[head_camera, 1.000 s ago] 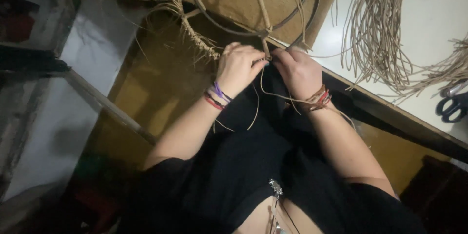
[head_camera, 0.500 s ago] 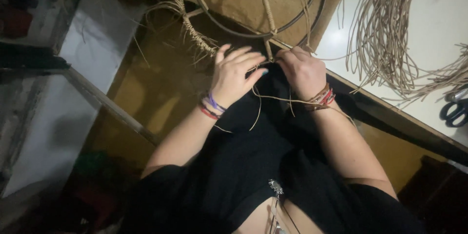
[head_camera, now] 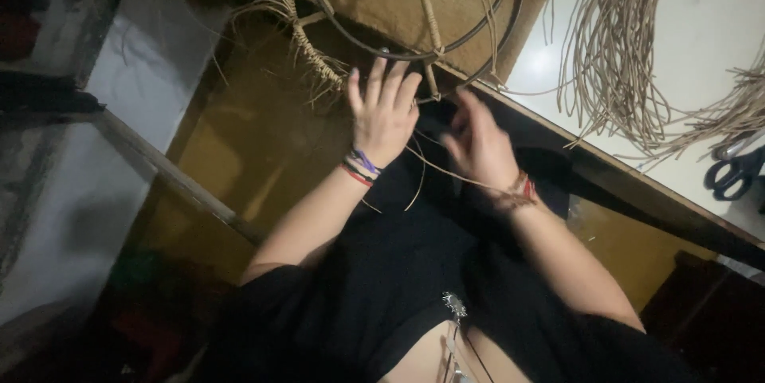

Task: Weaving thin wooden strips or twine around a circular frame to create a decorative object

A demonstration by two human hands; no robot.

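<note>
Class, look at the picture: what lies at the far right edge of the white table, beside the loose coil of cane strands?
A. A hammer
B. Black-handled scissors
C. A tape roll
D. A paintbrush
B: black-handled scissors lie on the white table just right of the cane strands.

Open gaps between the spokes of the dark round wire frame (head_camera: 414,54); loose tan rattan strands (head_camera: 629,56) and black-handled scissors (head_camera: 737,169) crowd the white tabletop (head_camera: 701,24).
</note>
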